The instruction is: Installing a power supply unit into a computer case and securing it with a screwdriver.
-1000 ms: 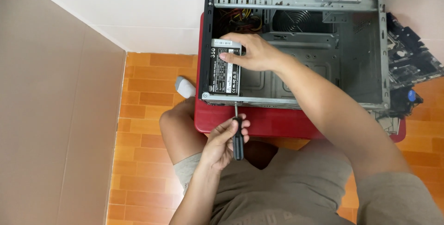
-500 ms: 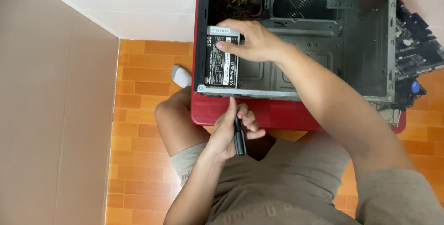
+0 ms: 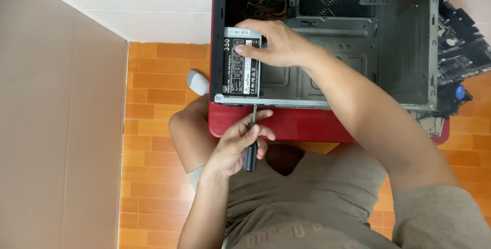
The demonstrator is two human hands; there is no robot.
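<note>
Our left hand [image 3: 238, 144] grips a screwdriver [image 3: 250, 144], tip at the near edge of the open case [image 3: 404, 39]. Our right hand [image 3: 273, 44] presses flat, fingers spread, on the power supply [image 3: 239, 75] seated in the case's left corner. We judge fastening underway; wiring still loose.

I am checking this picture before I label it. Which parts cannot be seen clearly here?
- Head view: screwdriver tip is hidden at the computer case edge; the screw cannot be seen.
- Right hand covers part of the power supply.
- The case top is cut off by the frame.
- Left hand hides part of the screwdriver handle.
</note>
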